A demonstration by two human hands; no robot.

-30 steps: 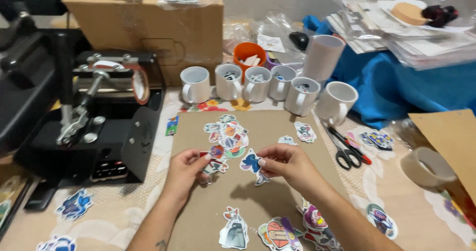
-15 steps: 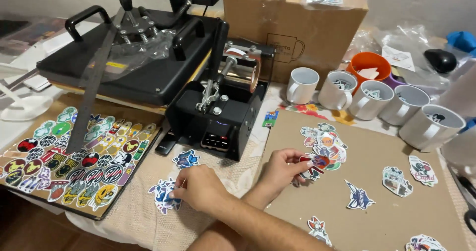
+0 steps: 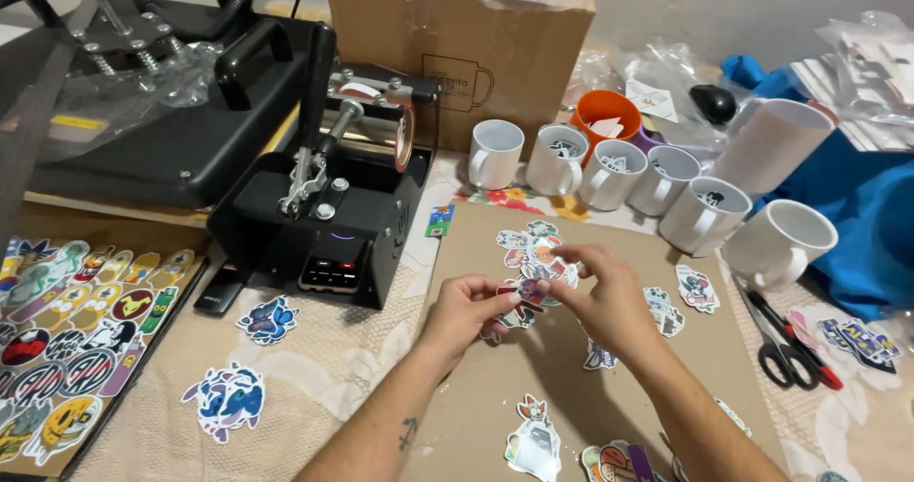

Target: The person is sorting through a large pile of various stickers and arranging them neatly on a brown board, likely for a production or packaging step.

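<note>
Both hands now meet over the cardboard (image 3: pixel 571 368), right of the mug press (image 3: pixel 328 225). Half a second ago the left hand (image 3: pixel 466 313) lay nearer the press; it has come in. Left and right hand (image 3: pixel 600 296) pinch one sticker (image 3: pixel 529 292) together, just below the sticker pile (image 3: pixel 535 249). Peeling looks under way.

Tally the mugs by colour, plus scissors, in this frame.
White mugs: 6
Orange mug: 1
Scissors: 1
Total: 8
A tall white cylinder behind the mugs is not counted. Both hands hold one sticker.
</note>
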